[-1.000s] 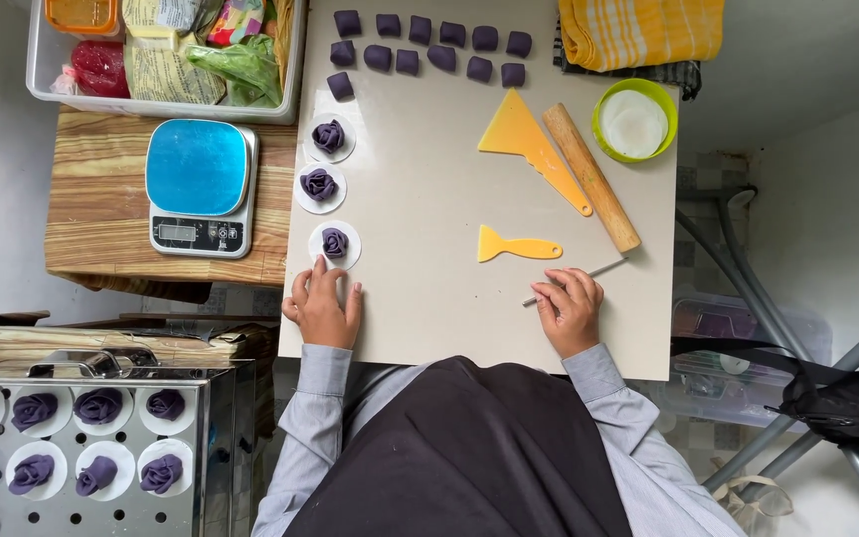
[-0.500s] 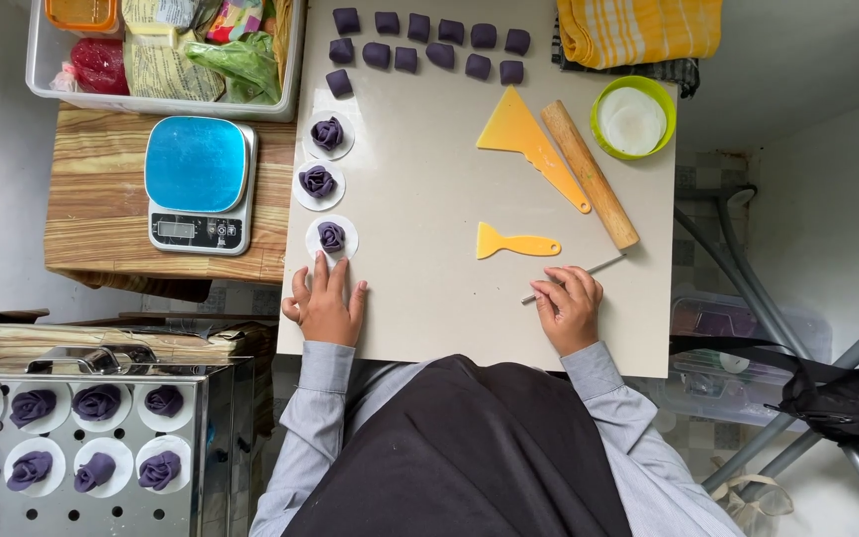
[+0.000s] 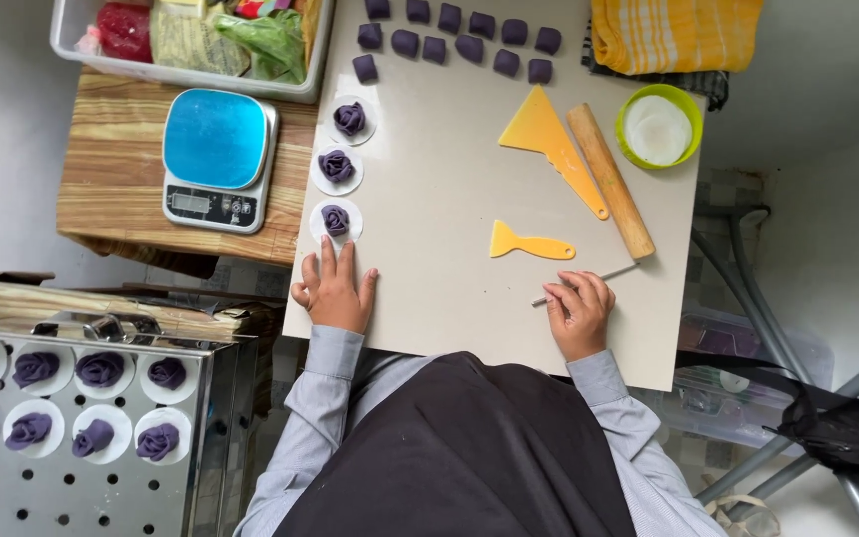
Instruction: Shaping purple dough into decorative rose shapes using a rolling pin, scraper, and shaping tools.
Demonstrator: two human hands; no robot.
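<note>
Surface (image 3: 449, 288): a pale, smooth board that carries nearly all the things; both hands rest on its near edge.
Steel tray (image 3: 52, 497): near left, beside the surface, with holes; it bears purple dough roses on white paper rounds.
Wooden stand (image 3: 111, 179): left of the surface; a blue kitchen scale (image 3: 216, 154) sits on it, and a clear tub (image 3: 191, 78) with packets is at its far side.
Yellow cloth (image 3: 673, 30): folded, far right.
Rolling pin (image 3: 610, 181): wooden, lying slantwise on the right part, just beside a long yellow scraper (image 3: 549, 144); a small yellow scraper (image 3: 529, 244) lies nearer.
Green bowl (image 3: 658, 124): far right, holding white paper rounds.
Dough pieces (image 3: 459, 40): small purple blocks in rows at the far edge.
Dough roses (image 3: 336, 164): three in a line on the left side of the surface, each on its own paper round.
Nearest rose (image 3: 335, 219): just beyond the fingertips of the left hand. I judge it light, soft and easy to crush; the petals look thin. It is safer to take hold of the paper round under it, not the petals.
Left hand (image 3: 335, 290): flat on the surface, fingers spread and released, holding nothing.
Right hand (image 3: 577, 310): curled around a thin metal stick (image 3: 608, 273), which points to the far right.
</note>
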